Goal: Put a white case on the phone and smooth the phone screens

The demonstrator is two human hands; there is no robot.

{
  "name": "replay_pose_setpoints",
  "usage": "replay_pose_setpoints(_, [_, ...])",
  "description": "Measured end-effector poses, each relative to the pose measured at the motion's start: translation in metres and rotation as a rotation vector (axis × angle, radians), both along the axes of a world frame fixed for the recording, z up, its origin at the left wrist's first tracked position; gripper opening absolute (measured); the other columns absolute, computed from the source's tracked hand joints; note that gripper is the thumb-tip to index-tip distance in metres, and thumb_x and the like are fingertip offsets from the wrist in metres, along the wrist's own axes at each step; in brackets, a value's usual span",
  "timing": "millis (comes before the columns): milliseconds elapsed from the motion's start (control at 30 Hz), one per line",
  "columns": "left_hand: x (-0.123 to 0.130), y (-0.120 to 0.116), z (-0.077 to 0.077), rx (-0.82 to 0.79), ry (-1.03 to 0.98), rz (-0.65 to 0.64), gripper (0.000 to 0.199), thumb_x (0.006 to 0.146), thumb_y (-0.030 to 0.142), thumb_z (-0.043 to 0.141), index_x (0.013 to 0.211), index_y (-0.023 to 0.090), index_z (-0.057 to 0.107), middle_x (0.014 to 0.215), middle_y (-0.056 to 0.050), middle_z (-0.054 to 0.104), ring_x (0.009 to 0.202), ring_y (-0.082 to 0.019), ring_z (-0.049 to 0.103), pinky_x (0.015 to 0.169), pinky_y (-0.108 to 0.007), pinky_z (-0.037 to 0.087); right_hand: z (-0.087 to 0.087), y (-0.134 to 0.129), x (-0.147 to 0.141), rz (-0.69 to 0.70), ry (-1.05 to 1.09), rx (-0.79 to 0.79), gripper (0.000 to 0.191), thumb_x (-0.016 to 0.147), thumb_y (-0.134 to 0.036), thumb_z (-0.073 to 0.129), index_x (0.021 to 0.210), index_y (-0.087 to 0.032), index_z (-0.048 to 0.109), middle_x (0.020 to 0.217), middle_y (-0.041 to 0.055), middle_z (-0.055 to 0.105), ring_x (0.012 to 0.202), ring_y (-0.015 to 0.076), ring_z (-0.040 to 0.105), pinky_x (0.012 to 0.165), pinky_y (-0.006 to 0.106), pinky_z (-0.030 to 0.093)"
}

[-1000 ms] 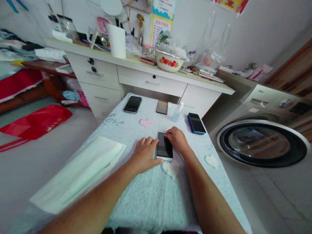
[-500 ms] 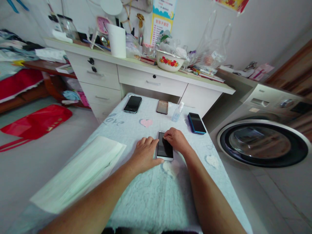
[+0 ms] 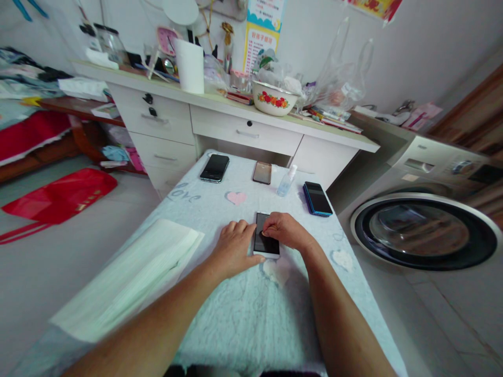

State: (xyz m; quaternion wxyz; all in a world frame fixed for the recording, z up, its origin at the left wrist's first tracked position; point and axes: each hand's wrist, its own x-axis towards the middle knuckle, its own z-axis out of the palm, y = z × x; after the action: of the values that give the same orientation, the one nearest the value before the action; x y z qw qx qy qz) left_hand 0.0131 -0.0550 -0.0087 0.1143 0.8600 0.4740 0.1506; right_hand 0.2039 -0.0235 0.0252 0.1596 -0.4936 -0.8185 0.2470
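A white-framed smartphone [image 3: 267, 247] with a dark screen lies face up on the cloth-covered table. My left hand [image 3: 231, 246] grips it from the left, fingertips at its left edge and thumb at its lower edge. Over the screen, my right hand [image 3: 285, 230] is closed, its thumb and fingers pinched together with their tips on the glass. Whatever sits in that pinch is too small to make out. Beyond the hands stand a clear spray bottle [image 3: 286, 181] and a brown phone case [image 3: 262, 173].
A black phone [image 3: 214, 168] lies at the table's far left, and a blue-edged phone [image 3: 317, 199] at the right. Folded pale paper [image 3: 129, 280] covers the left side. Behind is a white desk [image 3: 247, 128]; a washing machine [image 3: 424, 209] stands to the right.
My right hand has slid down the screen towards me, its fingertips now lower on the glass. The left hand and the phone have stayed in place.
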Motion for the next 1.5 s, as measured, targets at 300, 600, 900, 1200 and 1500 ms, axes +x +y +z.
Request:
replay_pose_setpoints(300, [0.0,-0.001,0.002,-0.023,0.007,0.002,0.067,0.068,0.055,0.064,0.123,0.023,0.044,0.112,-0.007,0.05,0.104,-0.028,0.044,0.089,-0.039,0.035,-0.016,0.013,-0.008,-0.243,-0.176,0.213,0.014,0.083,-0.021,0.056,0.083,-0.018,0.07,0.084,0.003,0.06,0.08,0.0127,0.055,0.073,0.022,0.037])
replay_pose_setpoints(600, [0.0,0.0,0.002,-0.015,-0.001,-0.001,0.068,0.068,0.056,0.063,0.125,0.023,0.044,0.112,-0.008,0.05,0.104,-0.028,0.043,0.09,-0.039,0.034,-0.024,0.022,-0.011,-0.4,-0.242,0.258,0.019,0.087,-0.023,0.051,0.088,-0.02,0.069,0.09,0.0042,0.06,0.082,0.014,0.056,0.073,0.022,0.036])
replay_pose_setpoints(900, [0.0,-0.001,0.002,-0.001,0.004,-0.005,0.067,0.068,0.056,0.063,0.123,0.021,0.045,0.11,-0.008,0.05,0.103,-0.027,0.043,0.089,-0.039,0.035,-0.017,0.015,-0.011,-0.248,-0.243,0.246,0.02,0.088,-0.022,0.05,0.087,-0.019,0.07,0.087,0.0038,0.06,0.081,0.0127,0.055,0.074,0.022,0.036])
replay_pose_setpoints(1200, [0.0,-0.002,0.004,-0.008,-0.007,-0.003,0.065,0.068,0.055,0.064,0.12,0.022,0.045,0.11,-0.007,0.05,0.103,-0.027,0.043,0.089,-0.039,0.035,-0.01,0.008,-0.016,-0.13,-0.208,0.21,0.018,0.085,-0.018,0.052,0.086,-0.019,0.07,0.086,0.0035,0.062,0.083,0.0126,0.056,0.076,0.021,0.038])
replay_pose_setpoints(1500, [0.0,-0.001,0.005,-0.028,-0.003,-0.001,0.068,0.067,0.055,0.065,0.124,0.022,0.044,0.113,-0.008,0.05,0.105,-0.028,0.043,0.09,-0.04,0.034,-0.018,0.016,-0.011,-0.358,-0.232,0.215,0.018,0.086,-0.022,0.051,0.089,-0.019,0.069,0.091,0.0046,0.061,0.086,0.0141,0.056,0.077,0.022,0.038])
